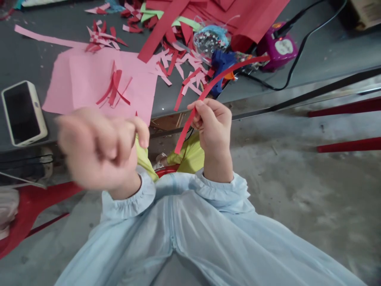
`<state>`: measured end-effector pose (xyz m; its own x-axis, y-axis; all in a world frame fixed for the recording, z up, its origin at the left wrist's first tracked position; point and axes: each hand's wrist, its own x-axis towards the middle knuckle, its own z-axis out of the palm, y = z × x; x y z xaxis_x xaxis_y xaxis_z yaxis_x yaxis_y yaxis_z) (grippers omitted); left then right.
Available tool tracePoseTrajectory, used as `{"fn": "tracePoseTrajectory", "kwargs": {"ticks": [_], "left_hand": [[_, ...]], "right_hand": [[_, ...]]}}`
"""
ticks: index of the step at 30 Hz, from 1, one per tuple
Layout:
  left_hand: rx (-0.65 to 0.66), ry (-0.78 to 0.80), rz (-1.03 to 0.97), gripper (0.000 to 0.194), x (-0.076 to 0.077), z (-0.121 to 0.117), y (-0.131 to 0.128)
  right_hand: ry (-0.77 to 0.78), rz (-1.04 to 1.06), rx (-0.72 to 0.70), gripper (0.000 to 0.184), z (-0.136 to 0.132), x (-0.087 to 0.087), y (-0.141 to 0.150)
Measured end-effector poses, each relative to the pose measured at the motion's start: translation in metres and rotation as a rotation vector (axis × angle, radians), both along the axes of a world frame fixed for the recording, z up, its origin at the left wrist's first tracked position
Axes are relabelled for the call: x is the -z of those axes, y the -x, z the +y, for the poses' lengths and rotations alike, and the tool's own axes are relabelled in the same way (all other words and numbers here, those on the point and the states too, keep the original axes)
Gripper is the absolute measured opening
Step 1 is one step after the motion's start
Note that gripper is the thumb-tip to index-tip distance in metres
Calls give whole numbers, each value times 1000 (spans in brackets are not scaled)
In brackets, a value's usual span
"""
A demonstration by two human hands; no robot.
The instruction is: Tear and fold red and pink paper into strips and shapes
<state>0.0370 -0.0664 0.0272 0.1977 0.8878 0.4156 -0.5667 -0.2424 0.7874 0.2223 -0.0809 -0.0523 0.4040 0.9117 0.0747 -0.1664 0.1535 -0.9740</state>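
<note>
My right hand pinches a long narrow red paper strip between thumb and fingers. The strip's short end hangs down to the left, and its long end bends up to the right over the table edge. My left hand is raised at the left, blurred, with its fingers curled in. Whatever those fingers hold, if anything, is hidden. Behind this hand lies a pink paper sheet with a small pile of red strips on it.
Cut red and pink scraps litter the table beside red sheets. Nearby are a tub of pins, a blue glue gun and a purple power socket with black cables. A phone lies at the left.
</note>
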Motion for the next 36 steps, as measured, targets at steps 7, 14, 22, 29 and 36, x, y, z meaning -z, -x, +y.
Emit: {"fn": "tracePoseTrajectory", "kwargs": {"ticks": [7, 14, 22, 29, 36], "left_hand": [[12, -71, 604, 13, 57, 29, -20], [205, -294, 833, 40, 54, 28, -4], [106, -369, 770, 12, 61, 33, -7], [163, -285, 743, 13, 56, 33, -5], [107, -229, 665, 4, 62, 35, -4]], "right_hand": [[51, 122, -55, 27, 3, -2, 2], [125, 239, -126, 28, 8, -7, 6], [198, 173, -156, 28, 8, -4, 8], [90, 68, 35, 29, 14, 7, 7], [42, -99, 0, 22, 8, 0, 3]]}}
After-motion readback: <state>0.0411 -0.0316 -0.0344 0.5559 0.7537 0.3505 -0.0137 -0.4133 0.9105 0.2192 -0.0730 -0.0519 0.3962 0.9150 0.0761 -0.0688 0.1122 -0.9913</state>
